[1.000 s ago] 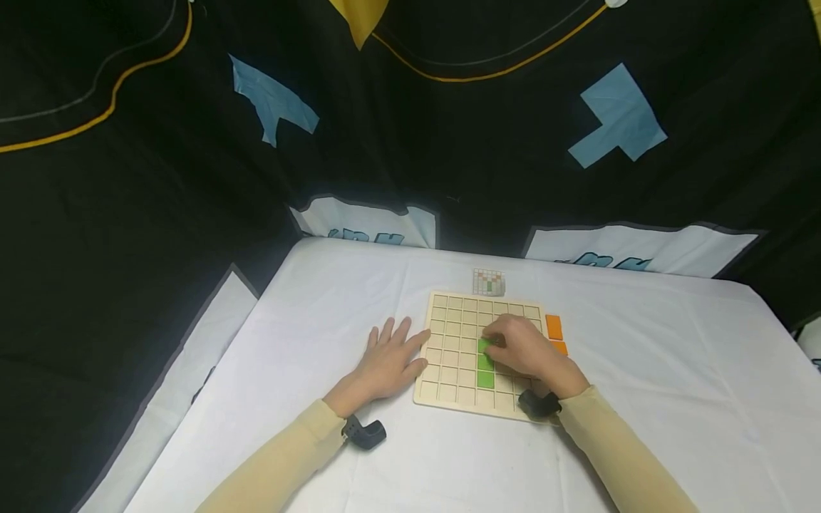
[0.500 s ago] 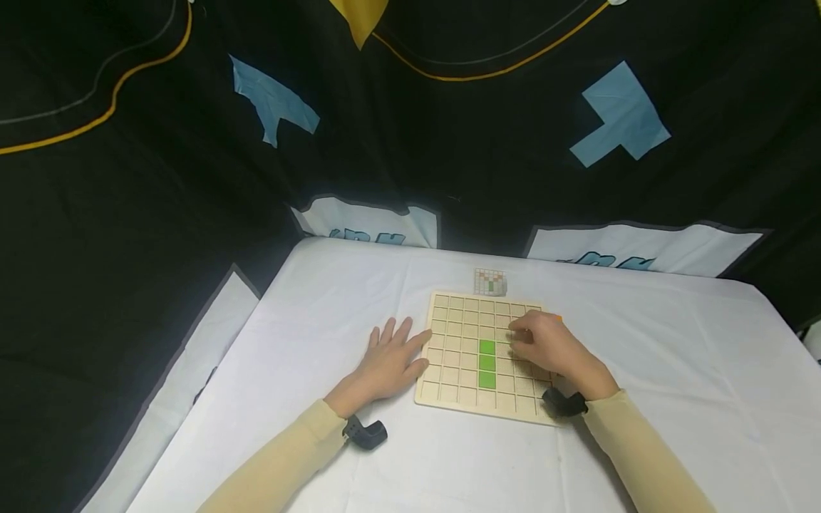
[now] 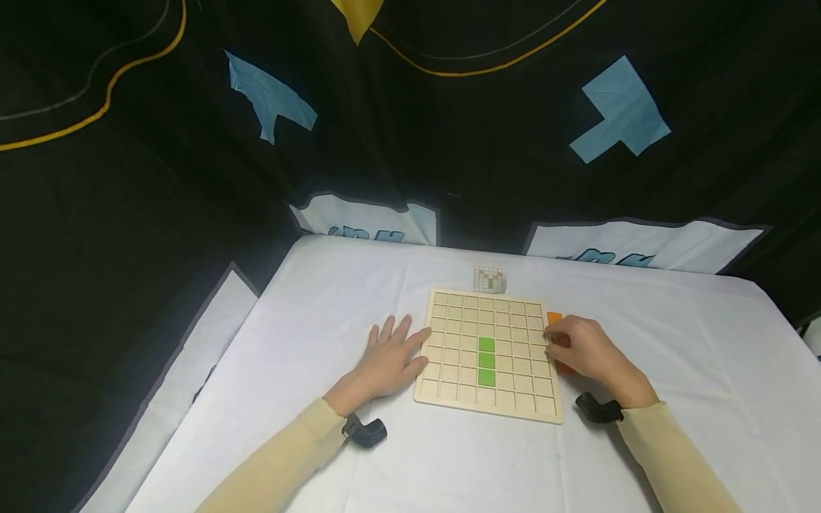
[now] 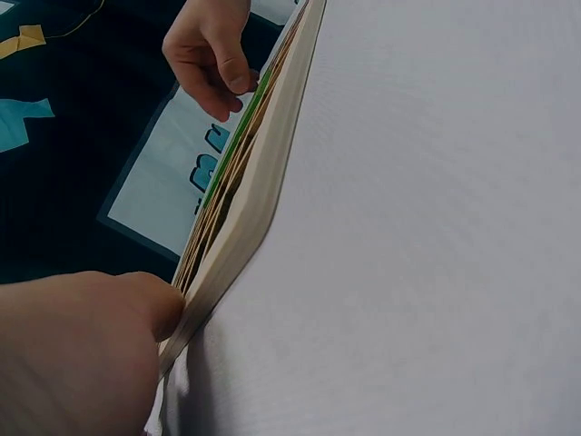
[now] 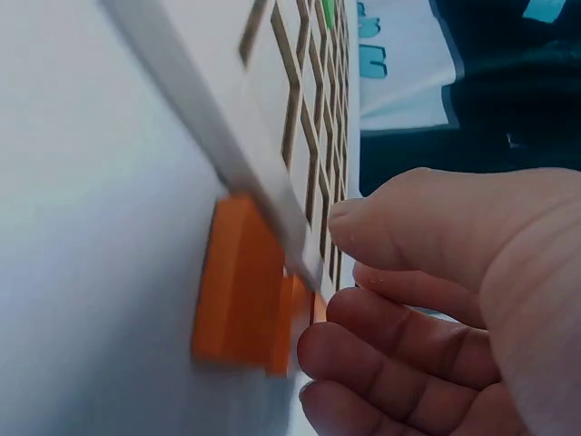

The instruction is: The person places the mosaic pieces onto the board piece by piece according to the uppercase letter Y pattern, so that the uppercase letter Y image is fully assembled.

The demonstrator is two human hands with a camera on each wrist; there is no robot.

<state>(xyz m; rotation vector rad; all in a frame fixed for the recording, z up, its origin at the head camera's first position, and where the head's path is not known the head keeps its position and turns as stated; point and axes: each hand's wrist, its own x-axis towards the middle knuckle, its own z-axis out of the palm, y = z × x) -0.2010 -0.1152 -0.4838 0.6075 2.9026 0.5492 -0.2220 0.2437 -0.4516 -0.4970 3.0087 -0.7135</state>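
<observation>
Touching the left edge of the grid board [image 3: 458, 354], the left hand [image 3: 383, 365] lies with fingers spread. The right hand [image 3: 586, 349], fingers loosely curled, is just beside the orange tiles [image 5: 238, 286].

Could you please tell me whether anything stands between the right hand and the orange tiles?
Nothing visible does: the right hand is just above the orange tiles, and the board lies beside them.

The right hand [image 5: 490, 282], fingers bent and thumb a little apart from them, is just beside some orange blocks [image 5: 238, 291] that sit by the edge of a pale board [image 5: 227, 145] with little squares, where a bit of green [image 5: 329, 13] shows far up.
</observation>
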